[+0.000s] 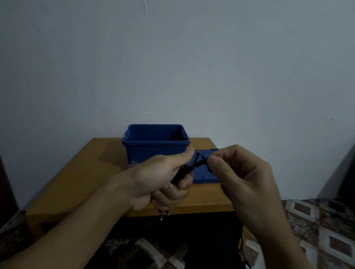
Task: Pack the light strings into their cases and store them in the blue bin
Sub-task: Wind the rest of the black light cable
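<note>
Light string: one, black, held above the bench's near edge, in front of the blue bin. Left hand fisted round the bundled part; a few bulbs dangle below the fist. Right hand pinches the free strand between thumb and fingertips. Strand's long axis runs from the left fist up and right to the pinch. One bin, open, toward the far edge, just behind the left hand, so that hand is nearer. One flat blue lid beside the bin, right. No case discernible.
</note>
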Demonstrator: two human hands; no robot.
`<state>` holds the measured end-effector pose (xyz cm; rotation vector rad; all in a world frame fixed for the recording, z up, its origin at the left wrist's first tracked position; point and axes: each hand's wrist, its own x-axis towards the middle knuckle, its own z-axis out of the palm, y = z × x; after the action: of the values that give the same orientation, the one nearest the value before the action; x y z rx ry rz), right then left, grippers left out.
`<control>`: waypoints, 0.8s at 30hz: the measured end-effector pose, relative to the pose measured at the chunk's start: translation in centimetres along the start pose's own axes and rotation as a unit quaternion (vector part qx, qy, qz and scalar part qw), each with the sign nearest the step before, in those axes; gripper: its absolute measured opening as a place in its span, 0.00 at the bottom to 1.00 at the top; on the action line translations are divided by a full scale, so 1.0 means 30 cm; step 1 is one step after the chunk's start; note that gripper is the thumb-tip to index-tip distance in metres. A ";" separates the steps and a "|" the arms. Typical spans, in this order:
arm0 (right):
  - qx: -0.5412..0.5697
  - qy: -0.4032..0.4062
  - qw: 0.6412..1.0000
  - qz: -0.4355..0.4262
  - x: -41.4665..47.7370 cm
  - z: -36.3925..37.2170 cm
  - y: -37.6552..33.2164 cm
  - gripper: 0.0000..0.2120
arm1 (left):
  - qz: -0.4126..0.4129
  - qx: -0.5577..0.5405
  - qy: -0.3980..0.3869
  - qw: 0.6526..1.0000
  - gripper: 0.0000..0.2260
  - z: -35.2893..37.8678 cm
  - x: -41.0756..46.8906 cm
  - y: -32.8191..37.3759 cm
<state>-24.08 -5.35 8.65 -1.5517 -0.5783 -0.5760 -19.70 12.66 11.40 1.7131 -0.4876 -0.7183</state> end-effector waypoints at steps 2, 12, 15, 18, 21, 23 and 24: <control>0.018 -0.001 1.000 -0.020 -0.002 0.003 -0.001 0.07 | -0.002 0.004 -0.023 1.000 0.31 0.003 -0.002 0.003; 0.013 0.008 0.998 0.059 -0.007 0.022 0.059 0.09 | 0.033 -0.059 -0.127 0.990 0.30 0.003 -0.020 0.016; -0.006 -0.009 0.997 0.081 -0.008 0.025 0.068 0.10 | 0.069 -0.138 -0.168 0.974 0.24 -0.005 -0.015 0.016; -0.018 -0.020 0.995 0.096 -0.008 0.025 0.077 0.10 | 0.103 -0.180 -0.181 0.961 0.17 -0.008 -0.021 0.017; -0.063 -0.036 0.993 0.094 -0.010 0.026 0.081 0.10 | 0.128 -0.224 -0.176 0.950 0.16 -0.001 -0.019 0.014; -0.111 -0.053 0.986 0.108 -0.013 0.031 0.088 0.11 | 0.143 -0.254 -0.167 0.942 0.17 0.004 -0.014 0.011; -0.129 -0.060 0.982 0.121 -0.015 0.033 0.093 0.11 | 0.150 -0.268 -0.160 0.938 0.17 0.005 -0.012 0.011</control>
<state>-22.53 -4.52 6.23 -1.8816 -0.4074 -0.3832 -20.04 12.71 11.76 0.9892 -0.6884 -0.8189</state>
